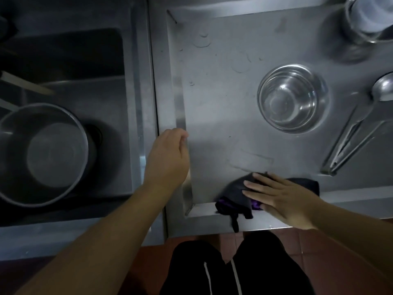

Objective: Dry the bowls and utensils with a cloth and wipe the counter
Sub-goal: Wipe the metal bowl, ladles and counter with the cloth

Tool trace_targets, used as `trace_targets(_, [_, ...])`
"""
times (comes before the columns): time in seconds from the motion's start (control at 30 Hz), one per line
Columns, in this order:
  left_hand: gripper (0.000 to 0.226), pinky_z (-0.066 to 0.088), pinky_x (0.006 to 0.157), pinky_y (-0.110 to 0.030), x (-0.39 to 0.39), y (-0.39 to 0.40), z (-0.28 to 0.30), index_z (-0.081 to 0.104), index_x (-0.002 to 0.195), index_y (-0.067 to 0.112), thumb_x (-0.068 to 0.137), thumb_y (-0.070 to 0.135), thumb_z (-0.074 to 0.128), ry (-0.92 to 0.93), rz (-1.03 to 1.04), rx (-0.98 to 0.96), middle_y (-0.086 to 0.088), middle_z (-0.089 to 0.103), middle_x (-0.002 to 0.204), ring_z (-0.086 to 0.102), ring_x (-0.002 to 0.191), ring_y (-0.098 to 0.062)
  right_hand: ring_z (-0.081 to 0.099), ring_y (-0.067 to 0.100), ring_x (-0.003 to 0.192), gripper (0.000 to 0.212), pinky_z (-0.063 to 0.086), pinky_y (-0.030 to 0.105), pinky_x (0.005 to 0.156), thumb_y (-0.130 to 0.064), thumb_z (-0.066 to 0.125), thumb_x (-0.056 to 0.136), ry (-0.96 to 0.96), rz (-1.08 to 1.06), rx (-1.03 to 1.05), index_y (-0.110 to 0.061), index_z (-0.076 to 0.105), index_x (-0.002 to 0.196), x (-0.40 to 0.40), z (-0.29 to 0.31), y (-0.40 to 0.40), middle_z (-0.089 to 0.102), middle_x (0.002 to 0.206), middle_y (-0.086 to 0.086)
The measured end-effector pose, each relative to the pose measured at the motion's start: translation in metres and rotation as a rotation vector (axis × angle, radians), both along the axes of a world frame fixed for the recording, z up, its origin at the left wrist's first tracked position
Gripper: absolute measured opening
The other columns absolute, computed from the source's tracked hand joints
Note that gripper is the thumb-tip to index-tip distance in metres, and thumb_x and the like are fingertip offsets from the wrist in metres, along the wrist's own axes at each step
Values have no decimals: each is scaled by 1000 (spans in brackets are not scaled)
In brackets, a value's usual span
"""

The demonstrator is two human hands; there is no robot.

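A dark cloth (234,192) with a purple patch lies bunched at the near edge of the steel counter (223,107). My right hand (280,196) presses flat on it with straight fingers. My left hand (168,158) rests over the counter's raised left rim with its fingers loosely curled, holding nothing. A steel bowl (292,99) stands upright in the middle right of the counter. A ladle (382,88) and steel tongs (350,143) lie at the right. Another steel bowl (370,18) sits at the far right corner. Water marks streak the counter.
To the left is a sink (63,67) with a large steel pot (42,154) in it and a wooden-handled utensil (23,83) leaning across. Red floor tiles (340,252) and my dark trousers show below the counter's front edge.
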State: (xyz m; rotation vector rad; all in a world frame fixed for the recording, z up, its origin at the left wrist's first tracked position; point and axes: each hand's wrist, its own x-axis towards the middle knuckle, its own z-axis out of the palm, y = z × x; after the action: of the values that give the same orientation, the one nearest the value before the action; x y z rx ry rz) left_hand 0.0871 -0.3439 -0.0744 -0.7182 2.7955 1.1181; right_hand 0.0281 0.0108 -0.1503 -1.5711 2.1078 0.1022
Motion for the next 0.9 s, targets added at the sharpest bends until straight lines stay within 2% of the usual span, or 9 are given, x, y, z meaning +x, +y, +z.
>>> trace_targets(0.07, [20, 52, 87, -38, 0, -2, -2, 66, 112, 14, 109, 13, 46, -28, -1, -26, 1, 60, 101, 57, 96, -20, 7, 23, 164, 60, 10, 43, 129, -44, 30, 111, 49, -76, -34, -33, 16, 168, 7, -7, -12, 18, 176, -7])
trace_targets(0.17, [22, 51, 90, -40, 0, -3, -4, 66, 115, 13, 109, 16, 45, -50, 7, -64, -1, 63, 105, 57, 100, -20, 16, 30, 162, 63, 14, 46, 130, -40, 39, 108, 92, -113, -128, -25, 23, 166, 26, -19, -67, 24, 174, 0])
trace_targets(0.27, [23, 50, 87, -36, -3, -10, -7, 66, 118, 15, 108, 18, 45, -65, 28, -118, 0, 66, 109, 58, 103, -20, 9, 30, 164, 68, 9, 48, 132, -41, 45, 108, 61, -88, -216, -23, 18, 168, 28, -32, -135, 14, 176, 0])
trace_targets(0.37, [23, 53, 89, -38, -7, -23, -9, 65, 119, 18, 107, 19, 46, -60, 52, -130, 2, 68, 110, 61, 104, -18, 2, 26, 164, 69, 8, 51, 132, -52, 39, 110, -17, -119, -230, -31, 9, 170, 20, -41, -172, 9, 177, -4])
trace_targets(0.47, [23, 54, 91, -41, -13, -28, -9, 65, 120, 18, 107, 19, 46, -67, 34, -129, 3, 68, 109, 61, 104, -18, 8, 24, 164, 62, 15, 53, 131, -50, 33, 112, 24, -101, -235, -33, 14, 169, 6, -46, -175, 13, 176, -6])
trace_targets(0.6, [17, 50, 85, -35, -28, -27, -10, 63, 113, 19, 108, 21, 47, -97, 17, -112, 5, 62, 103, 56, 98, -16, 21, 26, 162, 60, 12, 51, 130, -46, 33, 110, 105, -201, -225, -29, 23, 167, -40, -44, -178, 20, 173, -5])
trace_targets(0.73, [17, 49, 83, -33, -47, -23, -11, 65, 111, 20, 108, 22, 48, -108, 33, -78, 6, 61, 100, 56, 96, -16, 22, 28, 161, 61, 18, 54, 130, -42, 34, 109, 151, -322, -233, -25, 29, 167, -112, -38, -184, 28, 173, -3])
trace_targets(0.9, [17, 48, 79, -28, -67, -14, -19, 64, 108, 22, 109, 25, 48, -103, 59, -44, 9, 59, 92, 55, 88, -10, 22, 29, 161, 62, 14, 52, 130, -39, 38, 108, 181, -410, -258, -23, 27, 167, -216, -39, -189, 26, 174, 0])
